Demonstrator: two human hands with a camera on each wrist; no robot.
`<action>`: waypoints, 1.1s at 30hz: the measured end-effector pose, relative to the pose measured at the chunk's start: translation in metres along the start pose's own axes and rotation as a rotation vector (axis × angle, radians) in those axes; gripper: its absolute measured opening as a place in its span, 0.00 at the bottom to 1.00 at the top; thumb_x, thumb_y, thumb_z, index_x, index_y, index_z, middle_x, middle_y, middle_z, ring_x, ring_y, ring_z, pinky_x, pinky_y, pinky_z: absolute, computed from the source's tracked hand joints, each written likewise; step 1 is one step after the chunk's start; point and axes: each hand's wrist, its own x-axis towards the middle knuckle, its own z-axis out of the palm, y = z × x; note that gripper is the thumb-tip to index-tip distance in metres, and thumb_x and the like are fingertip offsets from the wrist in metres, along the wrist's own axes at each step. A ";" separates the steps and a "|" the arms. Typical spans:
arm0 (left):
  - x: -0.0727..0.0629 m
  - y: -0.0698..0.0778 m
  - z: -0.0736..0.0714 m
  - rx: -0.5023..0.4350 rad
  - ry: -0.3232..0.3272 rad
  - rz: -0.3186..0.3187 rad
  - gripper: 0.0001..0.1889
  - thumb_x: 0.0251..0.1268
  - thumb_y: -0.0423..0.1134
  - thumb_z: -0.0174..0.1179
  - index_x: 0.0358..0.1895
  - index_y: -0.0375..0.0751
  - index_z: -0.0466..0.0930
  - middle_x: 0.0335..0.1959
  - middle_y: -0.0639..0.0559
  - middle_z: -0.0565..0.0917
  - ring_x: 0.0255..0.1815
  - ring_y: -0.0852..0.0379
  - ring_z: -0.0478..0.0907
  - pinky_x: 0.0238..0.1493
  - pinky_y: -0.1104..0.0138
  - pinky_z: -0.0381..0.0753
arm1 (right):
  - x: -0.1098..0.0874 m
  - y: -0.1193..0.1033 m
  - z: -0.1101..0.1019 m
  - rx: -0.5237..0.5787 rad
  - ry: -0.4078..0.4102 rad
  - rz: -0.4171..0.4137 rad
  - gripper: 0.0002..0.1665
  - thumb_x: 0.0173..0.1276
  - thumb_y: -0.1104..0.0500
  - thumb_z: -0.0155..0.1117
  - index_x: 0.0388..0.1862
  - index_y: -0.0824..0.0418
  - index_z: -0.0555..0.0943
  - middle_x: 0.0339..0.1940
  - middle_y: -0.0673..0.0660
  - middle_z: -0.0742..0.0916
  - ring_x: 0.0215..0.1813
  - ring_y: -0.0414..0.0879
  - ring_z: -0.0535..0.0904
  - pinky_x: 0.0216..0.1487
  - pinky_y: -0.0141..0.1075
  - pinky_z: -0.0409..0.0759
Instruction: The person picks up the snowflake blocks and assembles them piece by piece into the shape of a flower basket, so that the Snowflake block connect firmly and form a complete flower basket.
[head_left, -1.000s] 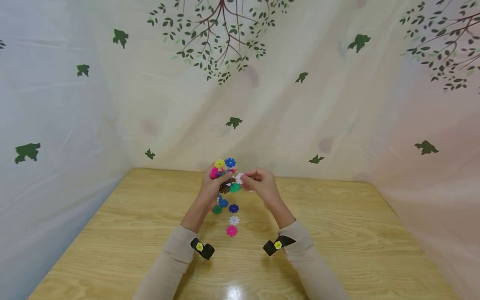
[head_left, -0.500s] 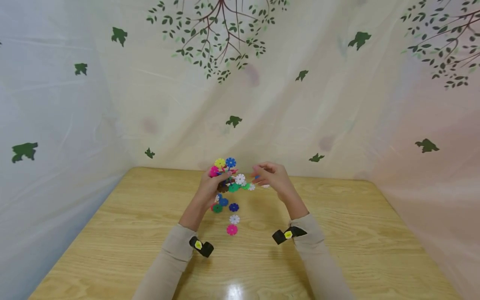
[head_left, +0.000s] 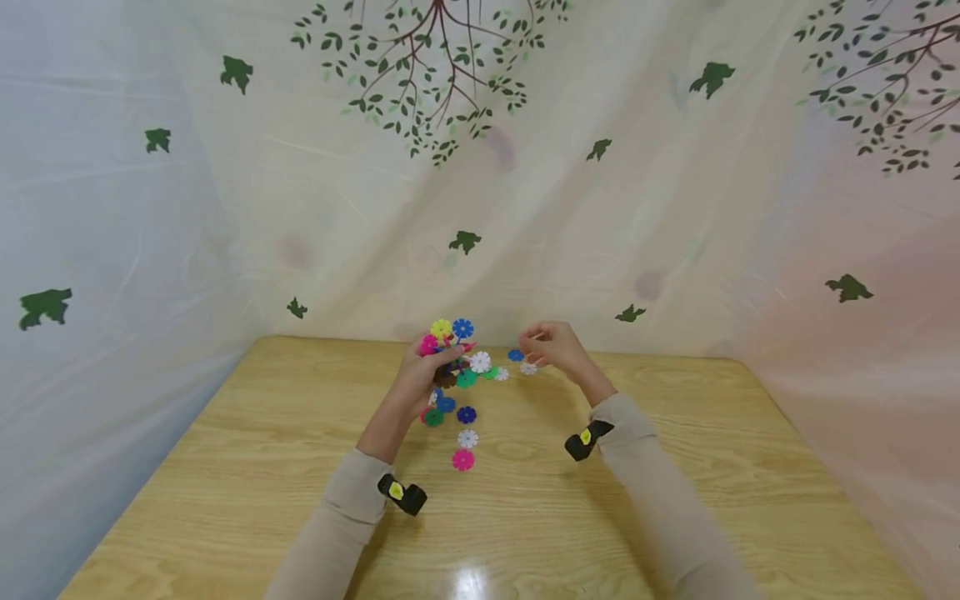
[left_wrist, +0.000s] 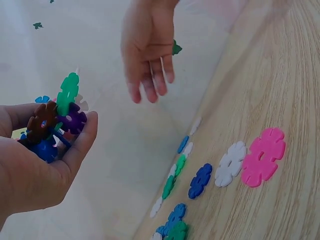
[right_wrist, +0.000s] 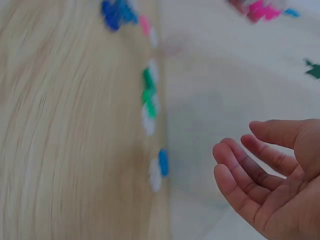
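A cluster of interlocked plastic snowflake discs [left_wrist: 42, 123] is gripped between the thumb and fingers of my left hand [head_left: 412, 382], above the table. Yellow, blue, pink, brown, green, purple and white discs show in it; its inner joints are hidden. My right hand [head_left: 561, 350] is off to the right with nothing in it, its fingers loosely bent in the right wrist view. Below that hand, a loose blue disc [head_left: 516, 355] and a white disc [head_left: 528, 368] lie on the table.
Other loose discs lie on the wooden table [head_left: 675, 483]: a pink disc [head_left: 463, 459], a white one nearer the middle, a dark blue disc [head_left: 467, 414] and several blue and green ones beneath the left forearm. A printed cloth [head_left: 360, 250] hangs behind the table's far edge.
My right hand has let go of the white disc by the cluster and moved right, uncovering loose discs on the table. My left hand and the cluster have stayed nearly still.
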 end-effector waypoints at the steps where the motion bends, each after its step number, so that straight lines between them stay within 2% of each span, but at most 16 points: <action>1: 0.000 0.000 0.000 -0.001 -0.001 0.001 0.09 0.71 0.32 0.62 0.49 0.43 0.73 0.24 0.54 0.87 0.18 0.64 0.76 0.21 0.72 0.73 | 0.004 0.004 -0.001 -0.038 -0.008 0.005 0.19 0.77 0.59 0.60 0.58 0.73 0.79 0.50 0.73 0.87 0.47 0.65 0.86 0.47 0.51 0.87; 6: -0.001 0.000 -0.001 0.009 0.001 0.008 0.12 0.72 0.32 0.61 0.52 0.44 0.71 0.26 0.55 0.87 0.20 0.64 0.77 0.22 0.72 0.73 | 0.018 0.028 0.000 -0.212 -0.074 0.024 0.18 0.74 0.63 0.61 0.55 0.76 0.80 0.50 0.72 0.87 0.48 0.65 0.86 0.48 0.51 0.86; 9: 0.000 -0.001 -0.001 0.023 0.008 0.017 0.18 0.72 0.32 0.61 0.60 0.46 0.68 0.30 0.56 0.85 0.24 0.63 0.81 0.24 0.71 0.76 | 0.024 0.043 0.001 -0.309 -0.123 0.025 0.19 0.73 0.63 0.63 0.56 0.74 0.81 0.51 0.70 0.87 0.49 0.62 0.86 0.48 0.47 0.86; 12: 0.001 -0.001 -0.001 0.039 0.014 0.024 0.26 0.73 0.32 0.61 0.68 0.47 0.63 0.38 0.54 0.81 0.27 0.61 0.82 0.26 0.71 0.78 | 0.028 0.054 0.005 -0.374 -0.138 0.022 0.20 0.71 0.61 0.65 0.57 0.71 0.81 0.55 0.69 0.86 0.54 0.60 0.83 0.53 0.46 0.83; 15: 0.001 0.000 0.000 0.066 0.019 0.024 0.29 0.73 0.33 0.60 0.73 0.47 0.61 0.46 0.51 0.76 0.30 0.60 0.79 0.27 0.71 0.78 | 0.029 0.056 0.008 -0.384 -0.131 0.012 0.21 0.69 0.62 0.66 0.57 0.71 0.81 0.58 0.70 0.84 0.57 0.61 0.81 0.56 0.49 0.82; 18: 0.001 0.001 0.000 0.078 0.027 0.021 0.29 0.74 0.34 0.60 0.74 0.47 0.62 0.50 0.49 0.74 0.33 0.59 0.78 0.28 0.71 0.78 | 0.028 0.055 0.012 -0.385 -0.125 -0.001 0.21 0.67 0.64 0.67 0.56 0.72 0.80 0.56 0.70 0.84 0.51 0.58 0.82 0.51 0.46 0.82; 21: 0.000 0.002 0.000 0.072 0.038 0.017 0.27 0.74 0.33 0.59 0.72 0.48 0.64 0.51 0.49 0.74 0.35 0.59 0.78 0.30 0.70 0.79 | 0.026 0.054 0.015 -0.384 -0.120 0.002 0.20 0.67 0.66 0.67 0.56 0.74 0.80 0.54 0.71 0.85 0.46 0.55 0.82 0.47 0.43 0.82; 27: -0.001 0.002 -0.002 0.068 0.043 0.011 0.24 0.74 0.33 0.59 0.69 0.47 0.66 0.47 0.51 0.75 0.34 0.59 0.79 0.29 0.70 0.82 | 0.024 0.055 0.020 -0.409 -0.090 -0.025 0.18 0.70 0.64 0.66 0.55 0.73 0.82 0.57 0.71 0.84 0.52 0.59 0.83 0.55 0.50 0.82; 33: -0.002 0.005 -0.004 0.103 0.030 0.022 0.23 0.76 0.36 0.57 0.70 0.48 0.64 0.43 0.51 0.77 0.33 0.59 0.82 0.32 0.66 0.86 | 0.024 0.057 0.022 -0.414 -0.040 -0.097 0.10 0.63 0.65 0.70 0.39 0.72 0.82 0.41 0.66 0.86 0.38 0.51 0.78 0.41 0.40 0.78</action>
